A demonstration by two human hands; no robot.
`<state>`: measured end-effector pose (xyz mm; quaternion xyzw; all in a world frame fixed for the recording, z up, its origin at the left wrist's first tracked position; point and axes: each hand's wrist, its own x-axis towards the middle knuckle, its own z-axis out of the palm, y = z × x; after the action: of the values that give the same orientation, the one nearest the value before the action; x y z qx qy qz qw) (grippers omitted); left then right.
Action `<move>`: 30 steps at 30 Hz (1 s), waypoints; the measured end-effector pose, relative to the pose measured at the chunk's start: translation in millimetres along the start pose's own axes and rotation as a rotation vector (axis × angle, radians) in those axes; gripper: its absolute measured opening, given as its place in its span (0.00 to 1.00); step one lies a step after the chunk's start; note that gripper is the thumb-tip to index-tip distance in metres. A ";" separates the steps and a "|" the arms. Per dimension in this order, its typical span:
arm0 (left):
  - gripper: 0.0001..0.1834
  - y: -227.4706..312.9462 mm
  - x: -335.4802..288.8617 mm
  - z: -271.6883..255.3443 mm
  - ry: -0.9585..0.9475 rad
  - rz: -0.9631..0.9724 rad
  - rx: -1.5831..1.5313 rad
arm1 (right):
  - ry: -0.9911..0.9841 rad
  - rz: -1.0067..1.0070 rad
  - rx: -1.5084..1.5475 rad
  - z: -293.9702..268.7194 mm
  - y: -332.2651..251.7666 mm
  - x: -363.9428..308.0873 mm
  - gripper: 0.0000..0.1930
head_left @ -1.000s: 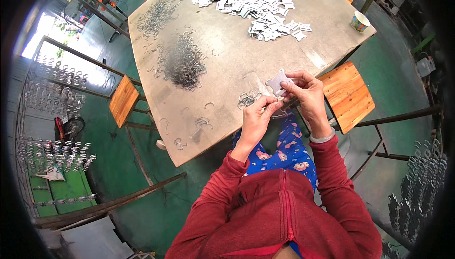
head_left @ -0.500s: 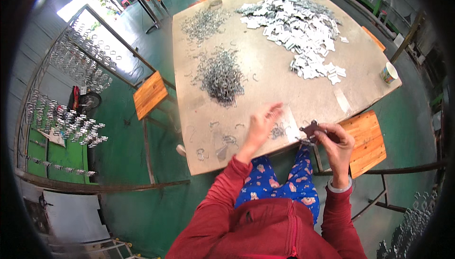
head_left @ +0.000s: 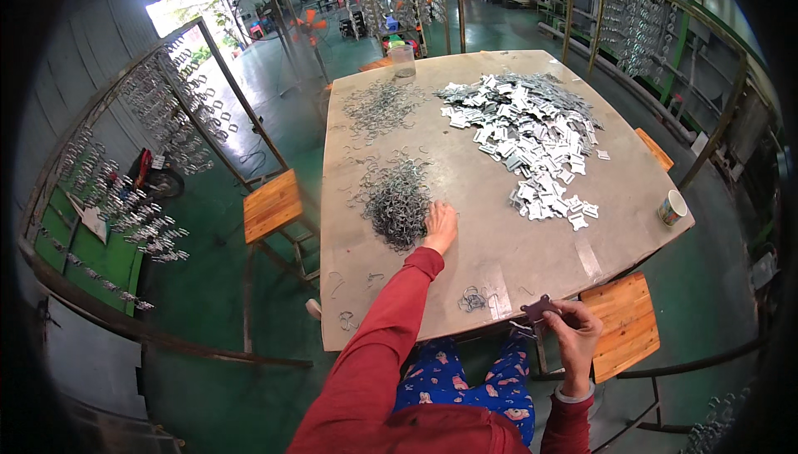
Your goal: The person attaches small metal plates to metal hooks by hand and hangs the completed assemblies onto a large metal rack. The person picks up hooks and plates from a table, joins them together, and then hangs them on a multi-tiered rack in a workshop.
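My left hand (head_left: 441, 226) is stretched out over the table, its fingertips at the right edge of a dense heap of small bent wire hooks (head_left: 397, 205). The fingers are bent close together; what is between them, if anything, is hidden. By the table's front edge, my right hand (head_left: 575, 331) is closed on a dark, flat metal plate (head_left: 540, 309) with notched corners. A few thin wire pieces hang below that plate. A small cluster of wire hooks (head_left: 474, 299) lies on the table left of it.
Pale notched metal plates (head_left: 524, 134) form a large pile at the far right of the table (head_left: 474, 242). A looser scatter of hooks (head_left: 382, 109) and a clear plastic tub (head_left: 403, 61) are farther back. A paper cup (head_left: 672, 208) stands near the right edge. Wooden stools (head_left: 273, 205) flank the table.
My left hand has moved forward and left from the table's front to the hook heap. My right hand keeps its hold on the dark plate. The view has tilted up.
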<state>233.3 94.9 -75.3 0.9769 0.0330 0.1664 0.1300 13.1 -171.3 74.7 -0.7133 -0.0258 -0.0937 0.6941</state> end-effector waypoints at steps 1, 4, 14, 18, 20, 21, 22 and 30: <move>0.10 3.1 -4.9 -0.4 0.031 -0.012 -0.031 | 0.005 0.000 0.001 -0.9 -0.3 -5.8 0.08; 0.11 12.4 -23.5 -1.8 -0.009 0.055 0.018 | 0.017 0.035 -0.012 -4.0 -0.1 -13.9 0.08; 0.07 44.9 -67.2 -49.2 -0.093 0.195 -0.718 | 0.044 0.050 0.043 -7.2 1.3 -23.0 0.07; 0.09 93.1 -113.4 -113.8 -0.473 -0.083 -1.392 | -0.005 0.089 0.028 -10.4 22.0 -21.7 0.07; 0.09 114.2 -138.9 -142.5 -0.587 -0.098 -1.533 | 0.017 0.103 0.052 -13.4 25.9 -27.8 0.07; 0.09 120.6 -150.0 -148.9 -0.683 -0.122 -1.673 | 0.022 0.111 0.078 -13.9 29.9 -31.5 0.07; 0.09 126.6 -156.8 -152.1 -0.691 -0.122 -1.675 | 0.028 0.117 0.092 -15.2 32.0 -34.1 0.07; 0.10 131.6 -176.4 -138.7 -0.782 -0.133 -1.664 | 0.057 0.131 0.124 -10.8 36.7 -51.6 0.07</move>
<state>23.7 -17.3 30.0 0.5515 -0.0873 -0.2133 0.8017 -32.5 -178.5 30.0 -0.6662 0.0349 -0.0665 0.7420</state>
